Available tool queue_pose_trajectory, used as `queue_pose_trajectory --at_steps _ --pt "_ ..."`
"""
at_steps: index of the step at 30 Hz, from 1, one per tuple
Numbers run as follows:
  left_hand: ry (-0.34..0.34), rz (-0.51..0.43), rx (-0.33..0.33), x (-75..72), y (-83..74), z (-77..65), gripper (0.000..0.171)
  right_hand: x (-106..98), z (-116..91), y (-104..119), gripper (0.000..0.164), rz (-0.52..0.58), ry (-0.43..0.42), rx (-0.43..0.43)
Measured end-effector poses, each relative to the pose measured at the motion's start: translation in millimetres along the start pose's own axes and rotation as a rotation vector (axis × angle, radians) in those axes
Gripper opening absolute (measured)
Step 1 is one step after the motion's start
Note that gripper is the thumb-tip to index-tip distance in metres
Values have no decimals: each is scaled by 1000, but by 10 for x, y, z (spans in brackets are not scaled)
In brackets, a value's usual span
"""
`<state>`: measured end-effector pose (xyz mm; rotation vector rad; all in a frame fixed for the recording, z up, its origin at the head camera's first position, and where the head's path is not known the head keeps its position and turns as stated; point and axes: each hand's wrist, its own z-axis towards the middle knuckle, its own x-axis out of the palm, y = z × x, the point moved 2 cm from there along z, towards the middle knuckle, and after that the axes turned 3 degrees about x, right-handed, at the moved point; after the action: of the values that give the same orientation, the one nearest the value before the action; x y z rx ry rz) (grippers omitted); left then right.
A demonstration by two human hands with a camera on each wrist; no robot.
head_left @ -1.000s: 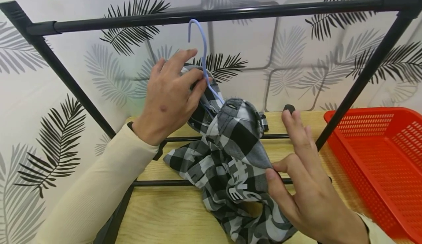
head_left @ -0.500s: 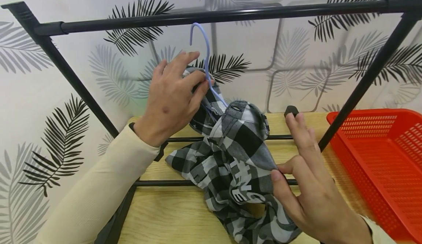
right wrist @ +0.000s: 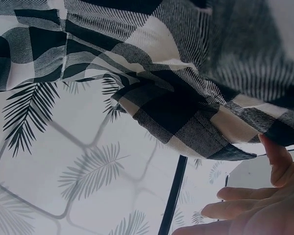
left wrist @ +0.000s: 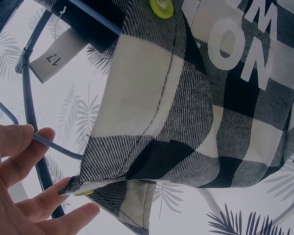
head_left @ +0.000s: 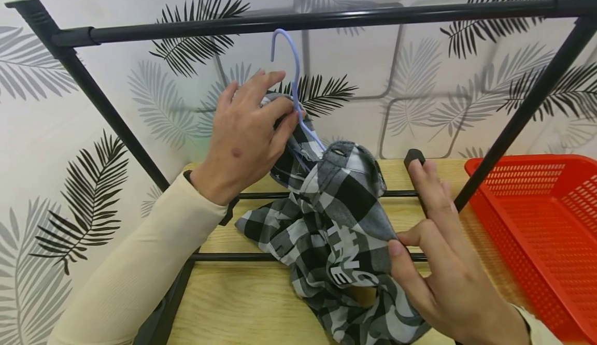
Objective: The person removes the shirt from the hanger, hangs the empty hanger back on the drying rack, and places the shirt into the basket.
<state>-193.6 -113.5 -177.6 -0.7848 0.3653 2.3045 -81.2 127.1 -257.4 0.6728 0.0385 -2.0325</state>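
A blue wire hanger (head_left: 297,70) stands with its hook just under the rack's top bar; whether they touch I cannot tell. My left hand (head_left: 244,132) pinches the hanger's neck between thumb and index finger, the other fingers spread. Around the hanger hangs a black, white and grey checked shirt (head_left: 345,200) with white lettering, bunched and sagging. My right hand (head_left: 450,267) pinches the shirt's edge between thumb and index finger, other fingers extended. In the left wrist view, a yellow-green button (left wrist: 161,8) and a white tag (left wrist: 58,55) show at the collar.
A black rack has a top bar (head_left: 210,25), slanted side posts and lower rods (head_left: 233,257) over a wooden surface (head_left: 224,298). At the right stands a red plastic basket (head_left: 536,241). Behind is a wall (head_left: 350,127) with a leaf pattern.
The whole scene shifts slightly to the right in the head view. Both hands keep their pinches on the hanger and the shirt, with hardly any other movement.
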Motion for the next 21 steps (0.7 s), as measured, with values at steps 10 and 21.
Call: queue_pose_trajectory --at_steps 10,21 --pt "-5 0 -4 -1 8 4 18 -21 5 -5 45 -9 -2 -6" --pt "0 -2 -14 -4 11 2 20 -30 11 -34 45 -14 -51 -47"
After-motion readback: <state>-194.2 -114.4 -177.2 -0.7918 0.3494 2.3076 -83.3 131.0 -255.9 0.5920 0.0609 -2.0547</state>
